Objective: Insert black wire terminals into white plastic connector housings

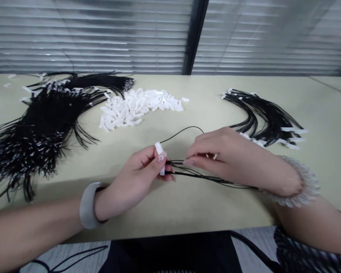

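My left hand (pixel 142 167) pinches a white plastic connector housing (pixel 160 149) upright between thumb and fingers. Several thin black wires (pixel 204 177) run from the housing toward the right, passing under my other wrist. One separate wire (pixel 184 131) arches up from the housing's top end and back toward my right hand (pixel 224 155). That hand is closed, thumb and forefinger pressed together at a black wire just right of the housing. The fingertips partly hide the wire's end.
A pile of loose white housings (pixel 142 106) lies at the back centre. A thick heap of black wires (pixel 51 117) covers the left side. On the right rests a bundle of wires with white connectors (pixel 272 117). Window blinds (pixel 88 38) stand behind the table (pixel 187 216).
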Demonstrator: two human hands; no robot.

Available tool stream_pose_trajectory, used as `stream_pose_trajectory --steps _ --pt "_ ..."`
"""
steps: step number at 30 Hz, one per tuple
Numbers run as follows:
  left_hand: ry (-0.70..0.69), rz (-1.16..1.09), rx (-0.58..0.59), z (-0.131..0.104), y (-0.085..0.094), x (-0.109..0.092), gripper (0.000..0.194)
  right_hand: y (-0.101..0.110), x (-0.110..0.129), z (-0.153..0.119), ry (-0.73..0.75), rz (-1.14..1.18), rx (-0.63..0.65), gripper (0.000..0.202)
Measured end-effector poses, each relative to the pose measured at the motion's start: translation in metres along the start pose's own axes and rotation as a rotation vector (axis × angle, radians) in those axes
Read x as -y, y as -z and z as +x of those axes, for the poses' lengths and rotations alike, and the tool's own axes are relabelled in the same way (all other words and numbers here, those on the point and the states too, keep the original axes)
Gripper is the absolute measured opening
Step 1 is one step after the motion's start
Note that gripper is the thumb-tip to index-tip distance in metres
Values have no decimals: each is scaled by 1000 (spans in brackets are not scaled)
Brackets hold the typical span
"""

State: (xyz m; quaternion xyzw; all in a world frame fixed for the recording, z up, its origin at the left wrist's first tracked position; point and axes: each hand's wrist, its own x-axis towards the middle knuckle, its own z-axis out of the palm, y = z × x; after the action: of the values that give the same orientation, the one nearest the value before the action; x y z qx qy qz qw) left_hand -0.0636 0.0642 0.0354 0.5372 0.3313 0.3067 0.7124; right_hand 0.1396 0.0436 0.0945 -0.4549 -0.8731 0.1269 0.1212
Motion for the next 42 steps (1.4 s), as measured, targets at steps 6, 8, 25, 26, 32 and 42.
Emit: stream_pose_trajectory --steps 6,8,25,26,32,42 --pt "4 -42 -8 1 2 3 20 -6 2 2 -5 31 -2 18" --pt "11 -51 -12 1 2 3 20 -6 2 3 -20 24 -8 16" --pt "-61 263 75 -2 1 -5 24 -11 4 7 -257 397 211 39" --pt "-69 277 78 -2 2 -4 23 -12 3 7 -235 390 224 38" --pt "-48 278 74 -3 1 -5 23 -16 6 8 -121 159 124 30" --pt "64 148 -51 3 -3 -6 26 -12 12 2 204 -677 -94 22"
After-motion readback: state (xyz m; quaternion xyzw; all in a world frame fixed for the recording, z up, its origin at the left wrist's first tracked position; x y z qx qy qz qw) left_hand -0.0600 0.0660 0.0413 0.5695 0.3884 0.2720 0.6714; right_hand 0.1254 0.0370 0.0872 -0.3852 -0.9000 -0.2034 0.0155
